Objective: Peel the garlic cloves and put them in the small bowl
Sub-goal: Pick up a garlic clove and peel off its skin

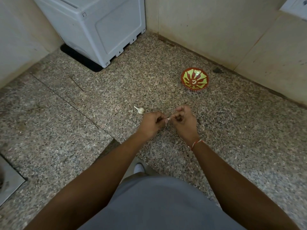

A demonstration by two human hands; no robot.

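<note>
My left hand (pixel 152 123) and my right hand (pixel 183 119) meet above the speckled granite counter (pixel 116 90). Between their fingertips they pinch a small garlic clove (pixel 167 120) with pale skin partly showing; most of it is hidden by the fingers. A garlic bulb (pixel 140 110) with its stem pointing left lies on the counter just left of my left hand. The small red bowl with a yellow-green pattern (pixel 194 78) stands further back on the right, apart from both hands; it looks empty.
A white appliance (pixel 99 27) on a black mat (pixel 79 58) fills the back left corner. Beige tiled walls (pixel 216 30) close the counter at the back and right. A steel sink edge (pixel 10 180) shows at the lower left.
</note>
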